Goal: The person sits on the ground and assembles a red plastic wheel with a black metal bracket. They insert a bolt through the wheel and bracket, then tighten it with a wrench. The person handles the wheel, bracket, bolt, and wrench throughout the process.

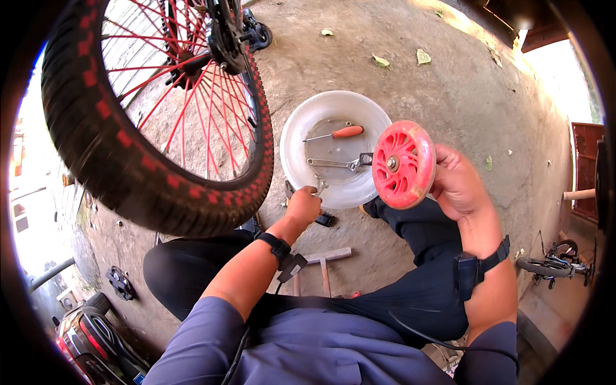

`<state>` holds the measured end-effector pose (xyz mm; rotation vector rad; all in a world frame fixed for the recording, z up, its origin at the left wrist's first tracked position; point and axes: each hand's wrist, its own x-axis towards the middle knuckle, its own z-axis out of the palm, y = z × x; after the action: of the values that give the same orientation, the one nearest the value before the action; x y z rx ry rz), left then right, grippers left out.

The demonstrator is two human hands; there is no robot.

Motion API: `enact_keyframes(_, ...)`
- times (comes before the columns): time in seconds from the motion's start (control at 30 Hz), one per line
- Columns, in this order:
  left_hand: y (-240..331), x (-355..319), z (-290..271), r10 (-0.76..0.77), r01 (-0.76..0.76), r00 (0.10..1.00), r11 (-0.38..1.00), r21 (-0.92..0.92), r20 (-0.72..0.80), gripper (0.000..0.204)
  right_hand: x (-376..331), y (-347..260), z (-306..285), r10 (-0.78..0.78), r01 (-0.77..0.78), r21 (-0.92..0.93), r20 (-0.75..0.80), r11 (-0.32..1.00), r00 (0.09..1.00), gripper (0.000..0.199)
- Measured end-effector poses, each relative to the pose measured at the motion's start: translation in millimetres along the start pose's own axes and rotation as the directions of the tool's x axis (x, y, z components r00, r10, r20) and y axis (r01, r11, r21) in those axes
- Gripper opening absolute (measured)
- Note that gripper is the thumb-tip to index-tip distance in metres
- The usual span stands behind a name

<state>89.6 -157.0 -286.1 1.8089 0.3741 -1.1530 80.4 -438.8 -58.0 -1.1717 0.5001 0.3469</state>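
Red wheel (407,174): holding in curled right hand (459,181), hub axle (393,163) fitted but unmounted, with left hand (303,205) bunched by basin (292,153), can't tell around what.

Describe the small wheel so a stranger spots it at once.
Start at the big bicycle wheel, upper left, then go right to the round, whitish basin on the ground. Overlapping the basin's right side in the view, the small wheel is held in the right hand. Unlike the bicycle wheel's thin spokes and black tyre, it has a pinkish-red body with curved cut-outs.
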Motion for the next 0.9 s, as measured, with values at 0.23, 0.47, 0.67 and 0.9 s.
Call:
enact_keyframes(0.23, 6, -1, 7, 0.215, -0.153, 0.974, 0.855, 0.496, -0.071, 0.037, 1, 4, -1, 0.076, -0.078, 0.059, 0.031, 0.995, 0.997, 0.025)
enact_keyframes(0.47, 121, -113, -10, 0.758, -0.747, 0.642, 0.652, 0.132, -0.112, 0.049, -7, 6, 9, 0.06, -0.064, 0.042, 0.086, 0.997, 0.994, 0.025)
enact_keyframes(0.67, 152, -179, -30, 0.939, -0.871, 0.34, 0.299, 0.389, 0.04, 0.089, -11, 3, 42, 0.094, -0.1, 0.068, 0.08, 0.993, 0.992, 0.026)
enact_keyframes(0.9, 139, -179, -25, 0.929, -0.832, 0.363, 0.356, 0.426, -0.068, 0.086, -5, 10, 55, 0.098, -0.105, 0.094, 0.074, 0.99, 0.992, 0.025)
